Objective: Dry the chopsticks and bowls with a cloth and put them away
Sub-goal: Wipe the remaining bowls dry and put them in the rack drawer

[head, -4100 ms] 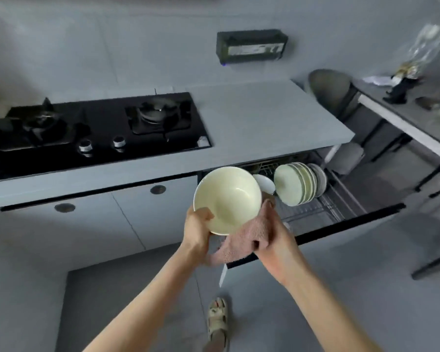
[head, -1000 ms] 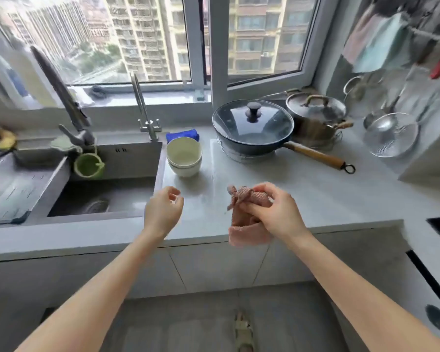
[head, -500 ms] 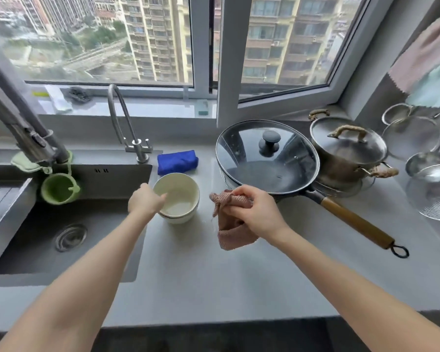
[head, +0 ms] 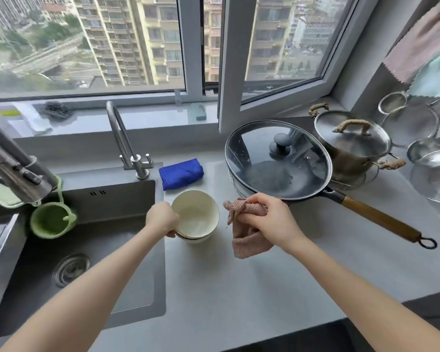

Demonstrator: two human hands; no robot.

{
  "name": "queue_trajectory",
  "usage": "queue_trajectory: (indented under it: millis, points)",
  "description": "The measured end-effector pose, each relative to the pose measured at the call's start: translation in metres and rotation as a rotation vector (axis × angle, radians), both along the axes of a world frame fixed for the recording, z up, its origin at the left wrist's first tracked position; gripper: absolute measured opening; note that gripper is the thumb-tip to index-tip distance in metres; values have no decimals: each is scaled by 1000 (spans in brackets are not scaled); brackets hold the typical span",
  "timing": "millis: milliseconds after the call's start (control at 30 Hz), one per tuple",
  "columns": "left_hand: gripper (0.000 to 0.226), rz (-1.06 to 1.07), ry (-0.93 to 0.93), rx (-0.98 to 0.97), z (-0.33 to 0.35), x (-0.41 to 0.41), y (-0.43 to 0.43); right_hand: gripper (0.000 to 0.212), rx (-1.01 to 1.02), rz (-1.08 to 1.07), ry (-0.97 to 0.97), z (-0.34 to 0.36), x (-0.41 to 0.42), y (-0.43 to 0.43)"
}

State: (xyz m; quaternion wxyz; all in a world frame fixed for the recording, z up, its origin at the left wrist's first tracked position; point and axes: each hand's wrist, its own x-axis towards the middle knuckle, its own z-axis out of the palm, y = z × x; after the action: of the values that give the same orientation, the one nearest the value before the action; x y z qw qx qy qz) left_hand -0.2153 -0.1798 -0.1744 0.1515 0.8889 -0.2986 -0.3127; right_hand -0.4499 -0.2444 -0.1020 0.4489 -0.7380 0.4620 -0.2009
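From the head camera, two cream bowls sit nested on the grey tabletop [head: 239,288], just right of the sink [head: 99,224] and in front of a folded blue cloth [head: 181,173]. The left hand [head: 161,217] grasps the top bowl [head: 197,214] at its left rim, with the fingers curled under the edge. The lower bowl [head: 196,240] shows only as a pale band beneath it. The right hand [head: 272,222] hovers just right of the bowls and clutches a bunched pink cloth [head: 247,240]. One corner of that cloth sticks out toward the bowls and the rest hangs below the palm. The cloth and the top bowl are close but apart. Behind the right hand lies a dark pan [head: 277,161] with a glass lid, its wooden handle [head: 381,219] pointing right across the tabletop. A steel pot [head: 353,146] with wrapped handles stands behind the pan, and mesh strainers [head: 434,174] sit at the far right. A curved tap [head: 122,141] rises behind the sink, and a green cup [head: 52,219] hangs at its left side.
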Motion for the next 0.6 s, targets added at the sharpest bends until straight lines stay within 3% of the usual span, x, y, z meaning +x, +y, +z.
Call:
queue_trajectory:
  millis: [167, 333, 600]
  points:
    - [30, 137, 344, -116, 15, 19, 0, 20, -17, -62, -21, 4, 11, 10]
    - [28, 355, 709, -247, 44, 43, 27, 20, -40, -94, -79, 17, 20, 21]
    - [39, 429, 675, -312, 44, 77, 113, 16, 18, -18, -209, 34, 64, 49]
